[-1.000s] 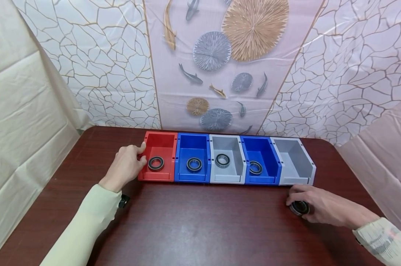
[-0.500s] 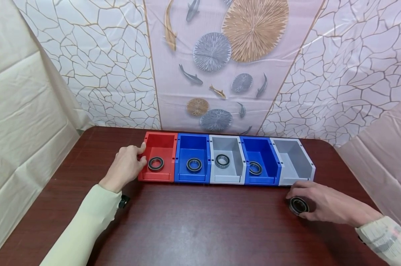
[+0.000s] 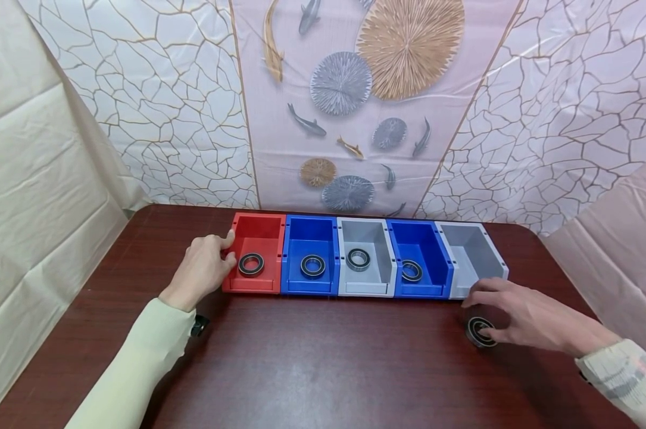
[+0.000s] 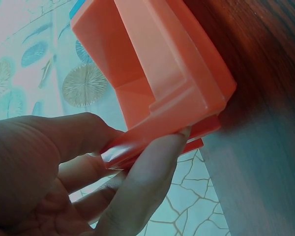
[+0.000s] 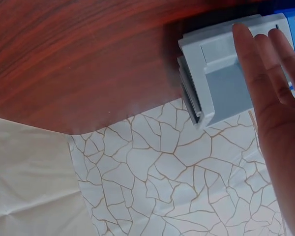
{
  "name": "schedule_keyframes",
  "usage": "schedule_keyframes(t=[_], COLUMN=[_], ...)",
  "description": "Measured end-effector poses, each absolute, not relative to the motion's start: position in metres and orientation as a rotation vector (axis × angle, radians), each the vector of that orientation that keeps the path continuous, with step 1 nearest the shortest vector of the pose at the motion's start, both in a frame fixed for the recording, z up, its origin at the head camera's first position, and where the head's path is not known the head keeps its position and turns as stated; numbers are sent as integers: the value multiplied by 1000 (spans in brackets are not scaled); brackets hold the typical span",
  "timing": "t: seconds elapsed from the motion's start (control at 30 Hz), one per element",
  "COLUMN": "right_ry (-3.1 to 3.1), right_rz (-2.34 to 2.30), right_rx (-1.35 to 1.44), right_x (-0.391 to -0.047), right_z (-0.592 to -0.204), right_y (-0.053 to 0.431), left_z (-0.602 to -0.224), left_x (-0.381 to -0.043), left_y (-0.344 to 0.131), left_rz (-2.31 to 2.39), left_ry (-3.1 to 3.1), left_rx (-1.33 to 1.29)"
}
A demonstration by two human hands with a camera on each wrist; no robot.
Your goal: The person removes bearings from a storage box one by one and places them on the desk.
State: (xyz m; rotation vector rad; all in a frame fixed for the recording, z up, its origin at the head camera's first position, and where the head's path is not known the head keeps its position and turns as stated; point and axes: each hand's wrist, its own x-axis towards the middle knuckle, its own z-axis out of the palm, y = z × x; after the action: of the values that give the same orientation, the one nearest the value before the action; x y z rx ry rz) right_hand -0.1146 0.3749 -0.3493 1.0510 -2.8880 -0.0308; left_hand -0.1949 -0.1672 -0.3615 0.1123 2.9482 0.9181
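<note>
My left hand grips the side rim of the red bin; in the left wrist view the thumb and a finger pinch its edge. A black-sealed ring bearing lies inside that bin. My right hand is in front of the right-hand grey bin, with its thumb across another bearing near the table surface. Its other fingers are spread away from that bearing. In the right wrist view the fingers look fairly straight, and neither thumb nor bearing shows.
Joined to the red bin in a row are a blue bin, a grey bin and another blue bin, each with one bearing. They stand on a dark brown table. Patterned sheeting hangs behind.
My right hand's fingers have lifted and spread away from the bearing, and the bearing's face has turned more toward the head camera. My left hand has stayed on the red bin.
</note>
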Motion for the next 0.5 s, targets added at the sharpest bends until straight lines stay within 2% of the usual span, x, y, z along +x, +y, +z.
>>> schedule_keyframes(t=[0.5], right_ry=[-2772], right_rz=[-44], right_rx=[1087], right_x=[-128], right_z=[-331], right_y=[363], left_z=[-362], left_x=[-195], left_y=[-168], left_rz=[914], left_ry=[2958], left_rx=[120])
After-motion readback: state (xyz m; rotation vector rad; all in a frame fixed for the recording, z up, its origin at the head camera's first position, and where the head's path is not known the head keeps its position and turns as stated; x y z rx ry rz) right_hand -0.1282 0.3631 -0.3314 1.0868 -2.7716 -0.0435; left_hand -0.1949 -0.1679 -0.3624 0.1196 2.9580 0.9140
